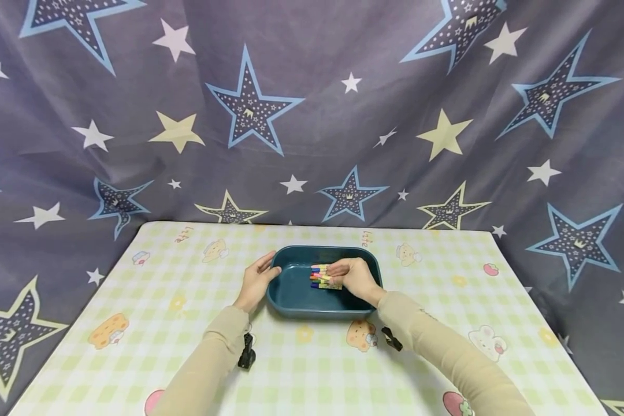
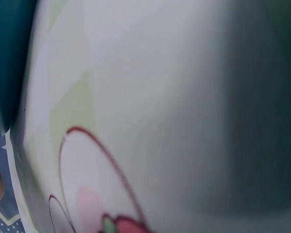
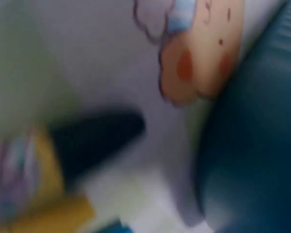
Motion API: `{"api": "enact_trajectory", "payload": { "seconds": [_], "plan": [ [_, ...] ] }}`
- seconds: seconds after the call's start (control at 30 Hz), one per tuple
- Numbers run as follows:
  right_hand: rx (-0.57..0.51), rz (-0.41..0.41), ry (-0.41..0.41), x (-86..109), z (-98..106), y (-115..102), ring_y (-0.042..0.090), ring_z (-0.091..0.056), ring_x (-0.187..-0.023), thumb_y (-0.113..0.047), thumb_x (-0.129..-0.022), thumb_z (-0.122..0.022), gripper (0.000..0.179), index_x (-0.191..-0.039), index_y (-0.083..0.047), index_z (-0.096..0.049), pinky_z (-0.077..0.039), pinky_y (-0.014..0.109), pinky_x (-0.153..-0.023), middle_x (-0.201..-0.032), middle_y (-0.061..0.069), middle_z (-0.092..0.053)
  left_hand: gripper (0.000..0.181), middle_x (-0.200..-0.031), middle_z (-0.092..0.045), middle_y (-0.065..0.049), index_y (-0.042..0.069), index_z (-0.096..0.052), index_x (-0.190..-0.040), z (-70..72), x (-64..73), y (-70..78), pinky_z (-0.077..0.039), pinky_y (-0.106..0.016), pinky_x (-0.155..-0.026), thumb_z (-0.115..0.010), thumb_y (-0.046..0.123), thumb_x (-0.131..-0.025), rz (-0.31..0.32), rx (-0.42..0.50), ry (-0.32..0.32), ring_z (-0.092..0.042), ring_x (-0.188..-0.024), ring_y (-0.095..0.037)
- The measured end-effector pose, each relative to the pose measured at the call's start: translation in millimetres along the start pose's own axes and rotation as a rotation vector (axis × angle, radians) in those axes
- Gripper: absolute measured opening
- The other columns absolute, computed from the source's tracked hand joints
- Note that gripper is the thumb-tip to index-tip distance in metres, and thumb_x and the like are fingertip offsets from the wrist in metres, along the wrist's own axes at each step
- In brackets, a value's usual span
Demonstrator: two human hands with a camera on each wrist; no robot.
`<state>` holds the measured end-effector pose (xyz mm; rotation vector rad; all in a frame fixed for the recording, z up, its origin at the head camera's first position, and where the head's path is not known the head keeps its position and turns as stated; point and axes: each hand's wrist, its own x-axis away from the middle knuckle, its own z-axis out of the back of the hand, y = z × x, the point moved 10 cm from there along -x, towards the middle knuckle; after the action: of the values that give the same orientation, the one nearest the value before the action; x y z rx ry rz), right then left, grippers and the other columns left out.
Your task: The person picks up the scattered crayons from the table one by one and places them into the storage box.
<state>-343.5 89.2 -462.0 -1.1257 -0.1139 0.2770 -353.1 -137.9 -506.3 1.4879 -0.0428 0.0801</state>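
A dark teal rectangular basin [image 1: 301, 312] with rounded corners sits on the table. My left hand [image 1: 255, 283] holds its left end, thumb over the rim and fingers along the outside. Over the inside of the basin, my right hand [image 1: 356, 278] grips a row of several crayons [image 1: 318, 278] in mixed colours. Their right ends are hidden by the fingers. Blurred in the right wrist view are a dark-tipped crayon [image 3: 94, 143] and a yellow one [image 3: 58, 216], near the basin's outer wall [image 3: 257, 145]. A strip of the basin [image 2: 7, 63] edges the left wrist view.
A checked tablecloth [image 1: 161, 346] with cartoon prints covers the table. Behind and at the sides hangs a grey curtain [image 1: 312, 144] with stars. Dark wrist-worn devices hang below the left sleeve [image 1: 208, 358] and right sleeve [image 1: 447, 346].
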Motion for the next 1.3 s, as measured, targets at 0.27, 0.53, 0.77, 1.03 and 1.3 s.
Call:
{"api": "enact_trajectory", "payload": {
  "seconds": [0.27, 0.53, 0.77, 1.03, 1.3],
  "plan": [
    [-0.113, -0.097, -0.016, -6.1, -11, 17, 0.028, -0.068, -0.084, 0.01, -0.069, -0.072, 0.027, -0.096, 0.007, -0.069, -0.058, 0.03, -0.07, -0.092, 0.022, -0.069, 0.05, -0.137, -0.046, -0.015, 0.008, -0.046, -0.135, -0.3, 0.2, 0.9, -0.039, -0.038, -0.105, -0.059, 0.011, -0.087, -0.007, -0.01, -0.001, -0.042, -0.128, -0.028],
    [-0.077, -0.177, -0.072, 2.8, -17, 10, 0.03, -0.067, -0.082, 0.014, -0.07, -0.068, 0.025, -0.095, 0.01, -0.068, -0.058, 0.033, -0.071, -0.091, 0.025, -0.068, 0.05, -0.138, -0.044, -0.016, 0.008, -0.046, -0.135, 0.4, 3.6, 3.0, -0.038, -0.039, -0.106, -0.06, 0.01, -0.087, 0.013, 0.005, -0.001, -0.04, -0.129, -0.029],
    [-0.044, -0.171, -0.053, -4.5, -21, 24, 0.023, -0.068, -0.075, 0.015, -0.066, -0.07, 0.027, -0.092, 0.006, -0.069, -0.058, 0.03, -0.067, -0.085, 0.019, -0.07, 0.05, -0.136, -0.046, -0.016, 0.008, -0.047, -0.134, 1.2, 1.8, -0.2, -0.039, -0.039, -0.105, -0.06, 0.009, -0.086, -0.002, 0.005, 0.01, -0.042, -0.128, -0.029],
    [-0.106, -0.187, -0.054, -2.1, -20, 29, 0.025, -0.068, -0.077, 0.021, -0.07, -0.061, 0.026, -0.093, 0.009, -0.068, -0.058, 0.031, -0.066, -0.086, 0.023, -0.068, 0.05, -0.137, -0.045, -0.016, 0.008, -0.047, -0.134, -2.2, 1.9, -0.5, -0.038, -0.038, -0.106, -0.06, 0.009, -0.087, 0.009, 0.01, -0.006, -0.041, -0.128, -0.029],
    [-0.084, -0.117, -0.047, -4.7, -15, 21, 0.028, -0.067, -0.085, 0.008, -0.073, -0.069, 0.025, -0.098, 0.007, -0.068, -0.058, 0.029, -0.071, -0.093, 0.022, -0.068, 0.05, -0.138, -0.044, -0.015, 0.009, -0.045, -0.136, 0.4, 1.4, 0.7, -0.038, -0.039, -0.106, -0.059, 0.011, -0.088, 0.009, -0.014, -0.003, -0.04, -0.129, -0.028]
  ]
}}
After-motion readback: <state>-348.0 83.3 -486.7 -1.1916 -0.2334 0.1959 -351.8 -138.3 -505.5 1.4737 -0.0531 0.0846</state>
